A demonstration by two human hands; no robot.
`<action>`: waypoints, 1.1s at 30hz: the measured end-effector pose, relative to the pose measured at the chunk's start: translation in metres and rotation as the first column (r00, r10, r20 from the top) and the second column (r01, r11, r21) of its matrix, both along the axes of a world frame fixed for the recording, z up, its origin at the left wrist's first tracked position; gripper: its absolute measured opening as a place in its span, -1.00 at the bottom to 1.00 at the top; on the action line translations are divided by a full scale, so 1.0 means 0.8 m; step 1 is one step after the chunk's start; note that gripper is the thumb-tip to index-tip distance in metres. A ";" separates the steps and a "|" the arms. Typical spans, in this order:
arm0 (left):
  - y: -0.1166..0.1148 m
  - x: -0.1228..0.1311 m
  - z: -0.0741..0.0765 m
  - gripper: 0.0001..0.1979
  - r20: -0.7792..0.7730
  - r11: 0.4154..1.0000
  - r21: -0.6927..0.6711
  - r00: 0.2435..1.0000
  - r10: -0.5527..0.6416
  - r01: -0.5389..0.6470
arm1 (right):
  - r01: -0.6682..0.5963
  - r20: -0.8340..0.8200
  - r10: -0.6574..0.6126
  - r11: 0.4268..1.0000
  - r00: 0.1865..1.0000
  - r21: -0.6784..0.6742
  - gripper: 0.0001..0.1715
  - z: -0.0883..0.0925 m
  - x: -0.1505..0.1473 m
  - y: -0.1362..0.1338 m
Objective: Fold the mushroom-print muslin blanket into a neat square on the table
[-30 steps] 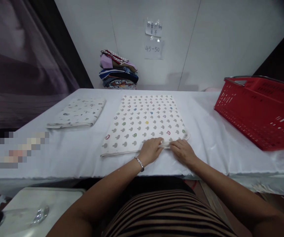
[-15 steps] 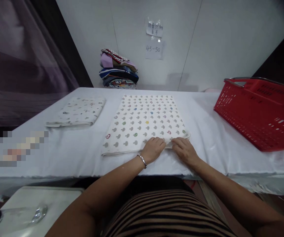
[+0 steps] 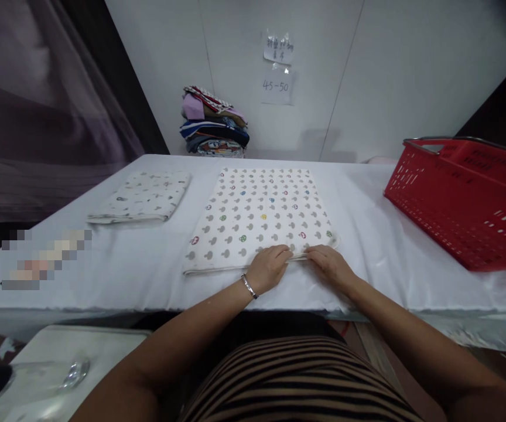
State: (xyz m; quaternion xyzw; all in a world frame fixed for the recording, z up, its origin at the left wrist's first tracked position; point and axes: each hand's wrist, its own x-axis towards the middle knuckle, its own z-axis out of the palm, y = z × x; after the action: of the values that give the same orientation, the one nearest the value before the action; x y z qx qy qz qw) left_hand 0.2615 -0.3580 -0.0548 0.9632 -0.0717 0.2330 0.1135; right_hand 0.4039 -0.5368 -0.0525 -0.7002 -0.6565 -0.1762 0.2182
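Observation:
A white cloth printed with grey and coloured mushroom shapes (image 3: 262, 214) lies flat in the middle of the white-covered table (image 3: 147, 275). My left hand (image 3: 269, 268), with a silver bracelet on the wrist, pinches the cloth's near edge. My right hand (image 3: 328, 265) sits right beside it on the same edge, fingers curled onto the fabric. The two hands almost touch each other.
A smaller folded patterned cloth (image 3: 141, 196) lies at the left. A red plastic basket (image 3: 464, 199) stands at the right. A stack of folded fabrics (image 3: 215, 122) rests against the back wall under two paper notes (image 3: 278, 67). A white surface (image 3: 60, 369) sits low at the left.
Both hands stay on the cloth's near edge, with the fingers shifting only slightly. The view has moved a little.

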 end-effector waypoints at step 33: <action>0.020 -0.002 0.005 -0.73 0.053 0.953 0.301 0.998 0.018 -0.033 | 0.023 0.114 -0.015 0.997 0.993 -0.067 -0.72 0.006 0.003 0.008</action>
State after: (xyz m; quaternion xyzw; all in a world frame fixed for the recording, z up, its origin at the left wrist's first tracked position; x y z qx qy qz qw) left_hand 0.2600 -0.3417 -0.0510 0.9640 -0.0966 0.2444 -0.0395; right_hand 0.4063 -0.5306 -0.0474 -0.7024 -0.6667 -0.1951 0.1549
